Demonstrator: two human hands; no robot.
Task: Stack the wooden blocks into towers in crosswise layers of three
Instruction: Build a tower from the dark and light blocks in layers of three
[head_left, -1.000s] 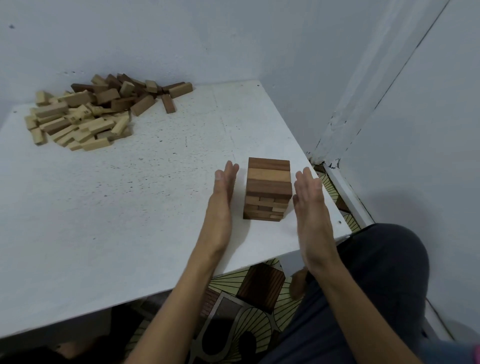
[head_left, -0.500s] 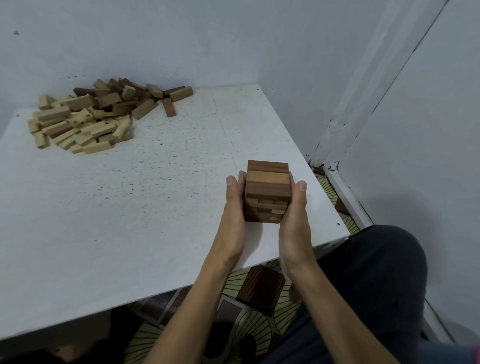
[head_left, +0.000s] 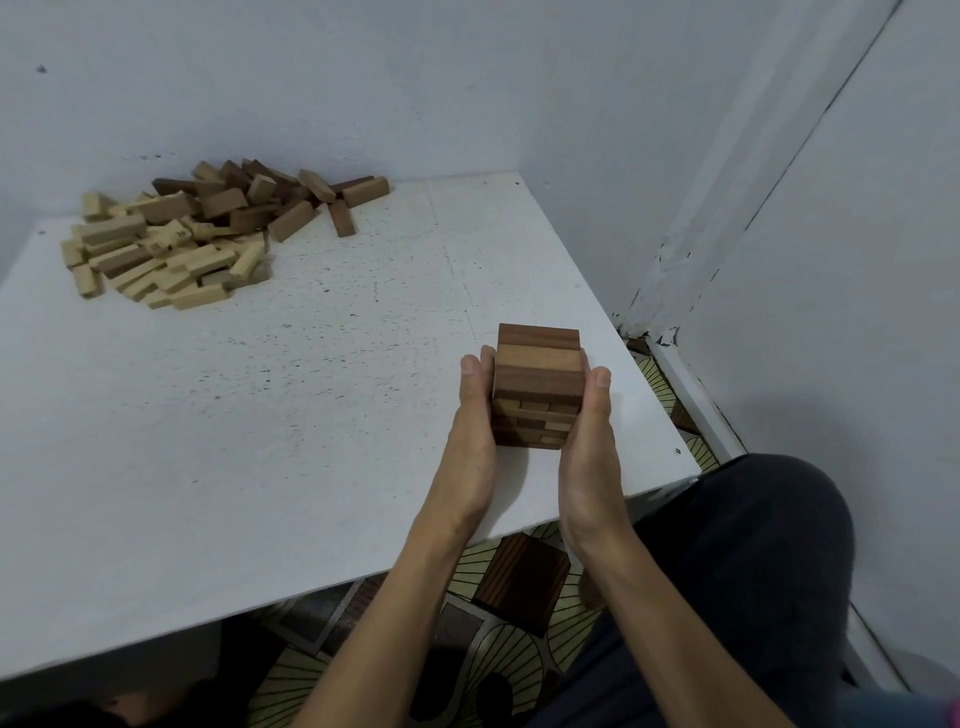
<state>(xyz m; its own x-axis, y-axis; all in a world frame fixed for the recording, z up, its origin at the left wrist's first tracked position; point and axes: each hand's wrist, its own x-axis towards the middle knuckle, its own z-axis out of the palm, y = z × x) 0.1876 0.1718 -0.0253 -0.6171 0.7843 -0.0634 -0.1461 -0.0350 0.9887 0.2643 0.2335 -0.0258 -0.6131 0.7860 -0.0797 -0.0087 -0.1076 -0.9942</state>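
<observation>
A short tower of wooden blocks (head_left: 536, 384) stands near the right front corner of the white table (head_left: 270, 415), built of several crosswise layers in dark and light wood. My left hand (head_left: 470, 431) presses flat against the tower's left side, fingers straight. My right hand (head_left: 589, 441) presses flat against its right side in the same way. A loose heap of wooden blocks (head_left: 202, 234) lies at the far left of the table by the wall.
The table sits in a corner, with walls behind and to the right. Its right edge is close to the tower. Below the front edge, a dark striped box (head_left: 522, 582) rests on a patterned floor, beside my knee (head_left: 753, 545).
A second ago both hands were held apart from the tower. They closed in and now press against its two sides; the tower stands in the same place.
</observation>
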